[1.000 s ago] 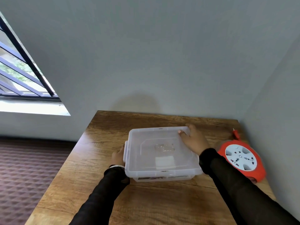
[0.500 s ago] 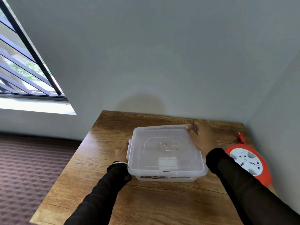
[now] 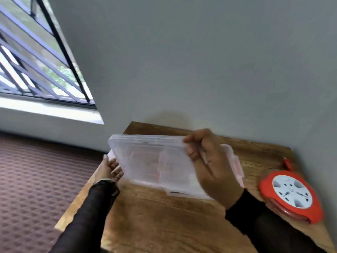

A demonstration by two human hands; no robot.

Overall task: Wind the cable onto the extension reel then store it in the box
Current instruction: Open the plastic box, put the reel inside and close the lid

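The clear plastic box [image 3: 238, 166] sits mid-table, mostly hidden behind its own lid and my right hand. My right hand [image 3: 209, 167] grips the far edge of the clear lid [image 3: 155, 161] and holds it tilted up off the box; the picture is blurred by motion. My left hand [image 3: 111, 168] clasps the box's left end under the lid's edge. The red extension reel [image 3: 291, 195], with a white socket face, lies flat on the table to the right of my right wrist, apart from both hands. Its red plug end [image 3: 286, 162] sticks out behind it.
The wooden table [image 3: 164, 225] stands in a corner, with grey walls behind it and close on the right. Its left edge drops to a patterned maroon floor [image 3: 36, 179]. A barred window [image 3: 36, 70] is at the upper left.
The lid lay shut on the box with my right hand on its far right corner; now it is raised and tilted. The view has swung right and closer.
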